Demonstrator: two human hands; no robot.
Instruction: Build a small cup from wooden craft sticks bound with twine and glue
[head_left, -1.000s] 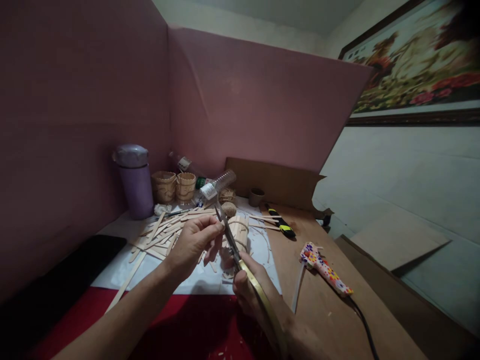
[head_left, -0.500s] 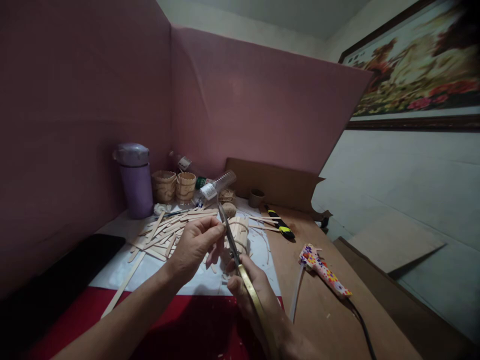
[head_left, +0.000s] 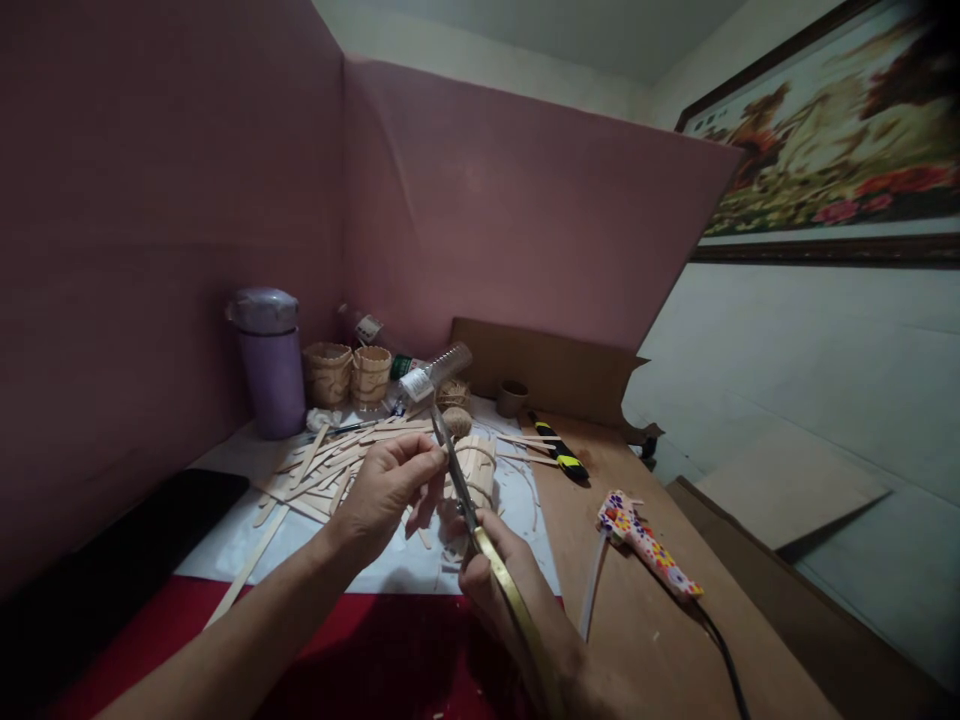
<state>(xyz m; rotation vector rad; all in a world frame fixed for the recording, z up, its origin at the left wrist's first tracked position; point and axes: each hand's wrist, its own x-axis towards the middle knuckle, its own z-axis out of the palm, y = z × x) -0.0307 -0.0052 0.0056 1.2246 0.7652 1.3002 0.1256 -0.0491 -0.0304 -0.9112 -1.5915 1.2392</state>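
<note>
The scissors (head_left: 486,550) sit in my right hand (head_left: 536,585), fingers curled closed around the brass-coloured handles, dark blades slanting up beside the fingertips of my left hand (head_left: 382,490). That hand is drawn into a pinch (whatever it grips is too small to tell). Just behind the blades, partly blocked by my hands, lies a bundle of pale sticks (head_left: 478,468) banded with cord. Loose sticks (head_left: 345,455) spread beyond my left hand, a purple tumbler (head_left: 271,380) past them. Right of my right hand lies a flower-patterned glue gun (head_left: 651,552).
</note>
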